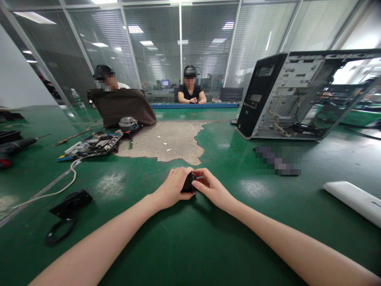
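Note:
Both hands meet over the green tabletop at the middle of the head view. My left hand [177, 182] is closed around a small black boxy part [188, 184], its fingers covering the far side. From the other side, my right hand [210, 186] pinches the part's right edge between thumb and fingers. Much of the part is hidden, so its exact kind does not show. To the left of my left forearm lie a black plate-like piece with a round opening [72, 203] and a black ring [61, 230].
An opened computer case [268, 95] stands at the right, a white casing [354, 200] in front of it. At left lie a circuit board [92, 146], a pale cable [70, 178] and a power drill [18, 147]. Two people sit across the table [143, 246].

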Demonstrator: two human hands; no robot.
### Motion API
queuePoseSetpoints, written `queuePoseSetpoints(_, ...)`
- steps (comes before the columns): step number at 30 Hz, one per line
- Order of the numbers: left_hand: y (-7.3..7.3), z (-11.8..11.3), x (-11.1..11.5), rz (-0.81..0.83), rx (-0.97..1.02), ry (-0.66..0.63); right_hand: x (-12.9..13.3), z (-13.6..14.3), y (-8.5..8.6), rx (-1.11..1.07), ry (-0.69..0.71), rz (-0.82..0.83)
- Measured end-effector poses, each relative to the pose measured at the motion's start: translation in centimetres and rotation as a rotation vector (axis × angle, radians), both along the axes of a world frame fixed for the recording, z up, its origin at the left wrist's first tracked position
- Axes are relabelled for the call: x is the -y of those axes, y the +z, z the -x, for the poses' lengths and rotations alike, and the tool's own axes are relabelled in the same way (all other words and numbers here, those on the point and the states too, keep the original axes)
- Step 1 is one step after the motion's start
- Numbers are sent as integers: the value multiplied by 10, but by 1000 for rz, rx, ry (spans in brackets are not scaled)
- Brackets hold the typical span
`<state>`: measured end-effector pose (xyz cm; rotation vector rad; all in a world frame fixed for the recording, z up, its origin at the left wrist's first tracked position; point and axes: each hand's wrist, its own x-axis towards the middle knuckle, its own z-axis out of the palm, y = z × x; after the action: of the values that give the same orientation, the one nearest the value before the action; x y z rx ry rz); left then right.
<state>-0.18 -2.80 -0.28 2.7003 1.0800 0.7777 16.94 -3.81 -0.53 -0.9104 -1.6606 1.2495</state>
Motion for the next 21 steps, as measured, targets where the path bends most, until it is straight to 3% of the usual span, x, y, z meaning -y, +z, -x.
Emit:
queuePoseSetpoints(6,0,0,0,0,0,8,3,-3,-1,-12,87,-71)
queuePoseSetpoints(16,-1,-1,-1,-7,8,11,1,0,-1,-2,3,-23)
queuePoseSetpoints(21,-1,0,0,1,17,1,3,-4,0,2,82,-45)
